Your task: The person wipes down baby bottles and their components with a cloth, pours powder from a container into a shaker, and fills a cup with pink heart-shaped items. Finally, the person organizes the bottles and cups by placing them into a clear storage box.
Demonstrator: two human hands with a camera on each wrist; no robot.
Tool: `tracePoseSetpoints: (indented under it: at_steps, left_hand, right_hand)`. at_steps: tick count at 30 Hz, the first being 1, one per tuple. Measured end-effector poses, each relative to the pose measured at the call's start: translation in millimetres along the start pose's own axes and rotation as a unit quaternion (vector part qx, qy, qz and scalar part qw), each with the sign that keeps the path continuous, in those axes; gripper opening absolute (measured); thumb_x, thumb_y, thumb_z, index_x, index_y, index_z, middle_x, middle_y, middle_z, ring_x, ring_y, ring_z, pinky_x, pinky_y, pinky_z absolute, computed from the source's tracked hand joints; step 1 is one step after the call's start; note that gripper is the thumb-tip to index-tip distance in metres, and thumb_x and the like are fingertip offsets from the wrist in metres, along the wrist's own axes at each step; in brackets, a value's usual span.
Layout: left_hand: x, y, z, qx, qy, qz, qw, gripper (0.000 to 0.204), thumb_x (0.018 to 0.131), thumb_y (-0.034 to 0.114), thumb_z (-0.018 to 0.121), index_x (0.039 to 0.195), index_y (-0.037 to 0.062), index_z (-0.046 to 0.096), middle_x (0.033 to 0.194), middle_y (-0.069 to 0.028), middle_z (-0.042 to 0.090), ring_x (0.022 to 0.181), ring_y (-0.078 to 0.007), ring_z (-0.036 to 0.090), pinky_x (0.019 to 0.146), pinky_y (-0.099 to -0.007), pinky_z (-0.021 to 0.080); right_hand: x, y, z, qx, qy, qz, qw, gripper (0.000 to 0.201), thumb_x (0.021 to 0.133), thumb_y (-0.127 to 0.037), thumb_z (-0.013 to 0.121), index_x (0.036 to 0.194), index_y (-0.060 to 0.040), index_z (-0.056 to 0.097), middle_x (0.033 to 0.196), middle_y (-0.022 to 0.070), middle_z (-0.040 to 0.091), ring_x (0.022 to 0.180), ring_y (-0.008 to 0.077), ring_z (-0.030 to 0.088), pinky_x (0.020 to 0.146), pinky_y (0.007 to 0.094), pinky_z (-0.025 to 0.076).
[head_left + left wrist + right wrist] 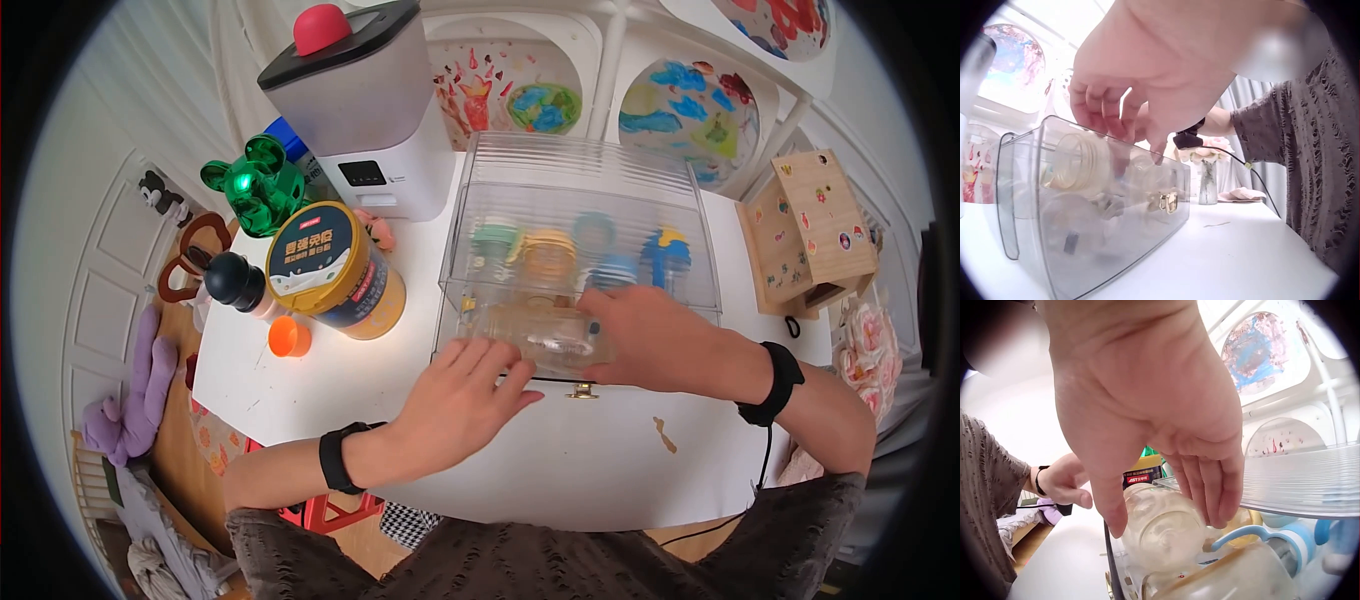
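A clear bottle [555, 338] lies on its side at the front of the transparent box [447, 310]. At the bottle's right end, my right hand [665, 340] grips it; the right wrist view shows the bottle [1169, 534] between thumb and fingers of that hand [1147, 419]. My left hand [450, 405] is over the box's front left edge by the bottle's other end, fingers slightly bent. In the left wrist view, the left hand [1147, 75] is above the box wall [1116, 244]; whether it touches the bottle is hidden. Yellow-ringed and blue-ringed bottles [548, 258] [612, 272] stand behind.
The box's ribbed lid [590, 160] is raised at the back. Left of it are a yellow-lidded tub [365, 295], an orange cup [289, 337], a black-topped bottle [235, 282] and a white appliance [400, 180]. A wooden house [820, 225] stands right; a gold clasp [583, 391] is in front.
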State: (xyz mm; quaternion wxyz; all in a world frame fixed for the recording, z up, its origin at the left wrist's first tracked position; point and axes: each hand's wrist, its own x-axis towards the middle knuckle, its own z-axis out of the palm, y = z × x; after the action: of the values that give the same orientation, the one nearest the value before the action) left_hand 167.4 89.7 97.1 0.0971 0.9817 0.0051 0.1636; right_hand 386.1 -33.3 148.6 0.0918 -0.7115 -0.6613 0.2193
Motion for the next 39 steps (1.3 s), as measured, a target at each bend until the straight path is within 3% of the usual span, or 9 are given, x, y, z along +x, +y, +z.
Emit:
tracePoseSetpoints:
  at_steps: [3, 9, 15, 19, 27, 31, 33, 34, 39]
  left_hand:
    - [-6.8, 1.6, 16.8, 0.033, 0.007, 0.014, 0.999, 0.024, 0.084, 0.011, 0.071, 0.106, 0.0054, 0.063, 0.098, -0.0064, 0.059, 0.095, -0.026, 0.059, 0.084, -0.0383, 0.047]
    - [-9.9, 0.2, 7.3, -0.024, -0.057, -0.005, 0.998, 0.035, 0.071, 0.0, 0.063, 0.106, 0.0052, 0.063, 0.09, -0.0071, 0.059, 0.09, -0.0262, 0.062, 0.087, -0.0381, 0.048]
    - [-31.5, 9.7, -2.8, -0.015, -0.064, 0.004, 0.998, 0.03, 0.075, 0.001, 0.063, 0.105, 0.0057, 0.063, 0.087, -0.0054, 0.059, 0.086, -0.024, 0.062, 0.094, -0.0382, 0.048]
    - [-41.3, 19.7, -7.1, 0.006, -0.091, 0.005, 0.996, 0.031, 0.077, 0.003, 0.064, 0.108, 0.0064, 0.065, 0.087, -0.0029, 0.062, 0.084, -0.0211, 0.063, 0.097, -0.038, 0.048]
    - [-41.2, 20.6, -13.2, 0.013, -0.092, 0.074, 0.993, 0.022, 0.083, 0.012, 0.066, 0.104, 0.0084, 0.067, 0.078, -0.0015, 0.061, 0.077, -0.0191, 0.064, 0.087, -0.0349, 0.048]
    - [-20.4, 9.1, -29.0, -0.043, -0.153, 0.032, 0.987, 0.021, 0.086, 0.019, 0.073, 0.105, 0.0103, 0.072, 0.081, -0.0032, 0.069, 0.075, -0.0213, 0.065, 0.076, -0.0347, 0.052]
    - [-6.6, -3.9, -37.5, -0.1, -0.128, 0.011, 0.987, 0.023, 0.087, 0.026, 0.077, 0.102, 0.0102, 0.072, 0.076, -0.0056, 0.068, 0.074, -0.0246, 0.065, 0.067, -0.0364, 0.052]
    - [2.4, -8.1, -43.0, -0.112, -0.107, -0.025, 0.988, 0.022, 0.086, 0.023, 0.077, 0.102, 0.0085, 0.071, 0.079, -0.0073, 0.067, 0.077, -0.0262, 0.066, 0.068, -0.0382, 0.053]
    - [31.3, -37.6, -41.9, -0.034, -0.037, -0.012, 0.999, 0.021, 0.087, 0.018, 0.075, 0.102, 0.0066, 0.068, 0.089, -0.0095, 0.067, 0.082, -0.0295, 0.067, 0.071, -0.0402, 0.054]
  right_hand:
    - [-2.0, 4.8, 0.9, 0.021, -0.006, 0.014, 1.0, 0.059, 0.075, -0.027, 0.086, 0.117, 0.0054, 0.06, 0.095, 0.0239, 0.07, 0.094, 0.0425, 0.068, 0.083, 0.0447, 0.055]
    - [0.1, -3.6, -11.7, 0.012, -0.057, 0.058, 0.997, 0.053, 0.074, -0.019, 0.084, 0.113, 0.0068, 0.059, 0.106, 0.026, 0.068, 0.1, 0.0415, 0.067, 0.084, 0.0447, 0.055]
    - [-12.5, 13.5, -13.8, 0.016, -0.06, 0.01, 0.998, 0.054, 0.074, -0.022, 0.086, 0.116, -0.0007, 0.059, 0.111, 0.0206, 0.067, 0.105, 0.039, 0.065, 0.089, 0.0431, 0.052]
    - [-25.5, 22.7, -14.8, 0.031, -0.04, 0.022, 0.998, 0.054, 0.076, -0.021, 0.085, 0.113, 0.0053, 0.056, 0.107, 0.0244, 0.067, 0.104, 0.0433, 0.064, 0.09, 0.044, 0.052]
    - [-45.8, 22.6, -3.1, -0.008, 0.022, 0.075, 0.997, 0.057, 0.078, -0.022, 0.084, 0.115, 0.0065, 0.051, 0.098, 0.0261, 0.065, 0.095, 0.0423, 0.065, 0.082, 0.0464, 0.054]
    - [-47.2, 15.2, 4.8, -0.012, 0.037, 0.087, 0.995, 0.06, 0.074, -0.021, 0.086, 0.115, 0.0027, 0.05, 0.107, 0.0246, 0.064, 0.098, 0.043, 0.065, 0.085, 0.0455, 0.053]
    - [-47.7, 14.0, 7.7, -0.036, 0.045, 0.062, 0.996, 0.063, 0.074, -0.019, 0.085, 0.12, 0.0029, 0.048, 0.105, 0.0236, 0.062, 0.096, 0.0426, 0.064, 0.083, 0.0463, 0.053]
    - [-48.2, 14.4, 8.0, -0.035, 0.046, 0.062, 0.996, 0.063, 0.074, -0.019, 0.085, 0.12, 0.0029, 0.048, 0.105, 0.0236, 0.062, 0.096, 0.0426, 0.064, 0.083, 0.0463, 0.053]
    - [-50.4, 7.7, 5.2, -0.043, 0.053, 0.023, 0.997, 0.063, 0.079, -0.018, 0.081, 0.126, 0.0048, 0.045, 0.109, 0.0234, 0.055, 0.094, 0.0425, 0.062, 0.081, 0.046, 0.053]
